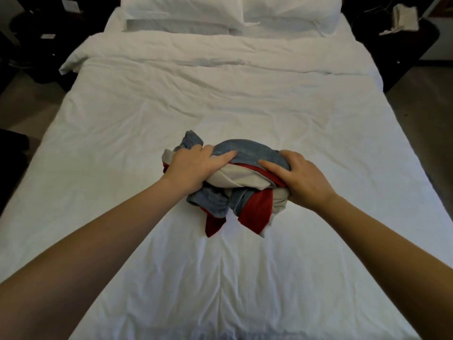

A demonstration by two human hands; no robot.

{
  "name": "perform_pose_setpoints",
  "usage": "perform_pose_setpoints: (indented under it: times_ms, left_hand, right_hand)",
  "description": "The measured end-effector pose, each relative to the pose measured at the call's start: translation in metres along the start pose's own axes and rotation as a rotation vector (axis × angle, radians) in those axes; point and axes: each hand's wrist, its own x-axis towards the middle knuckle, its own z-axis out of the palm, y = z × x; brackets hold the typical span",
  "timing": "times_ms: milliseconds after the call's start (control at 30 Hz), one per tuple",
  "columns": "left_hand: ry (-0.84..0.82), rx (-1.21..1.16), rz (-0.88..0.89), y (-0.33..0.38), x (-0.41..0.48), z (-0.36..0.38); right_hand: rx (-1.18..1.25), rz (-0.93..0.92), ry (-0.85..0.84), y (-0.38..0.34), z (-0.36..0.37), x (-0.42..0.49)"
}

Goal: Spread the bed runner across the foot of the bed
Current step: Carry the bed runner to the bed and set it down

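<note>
Bed runner (247,153), bunched up in both your hands over the white bed (220,106).

The runner is a crumpled ball of blue, red and beige cloth. It sits near the middle of the bed's width, between the foot end nearest you and the folded-back edge of the duvet. It is not clear whether it rests on the cover or hangs just above it. Your left hand (193,168) grips its left side, with the fingers (208,149) curled into the folds and the thumb laid across the blue top. Your right hand (301,180) grips the right side, fingers wrapped round the far edge and thumb pressed onto the cloth. Two white pillows (181,11) lie at the head of the bed. A pale cloth (404,18) sits on dark furniture to their right.
</note>
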Motion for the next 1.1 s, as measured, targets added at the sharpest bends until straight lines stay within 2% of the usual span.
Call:
perform_pose_setpoints:
  times_ms: [433,700,1100]
  left_hand:
    - [-0.069,0.047,0.086,0.008,0.011,0.112]
    - [0.029,0.053,0.149,0.023,0.017,0.173]
    - [-0.127,-0.045,0.087,0.060,0.026,0.247]
  right_hand:
    - [-0.034,0.010,-0.114,-0.003,0.095,-0.008]
    - [-0.025,0.002,-0.165,0.011,0.152,-0.020]
    - [-0.041,0.027,-0.200,0.042,0.222,-0.051]
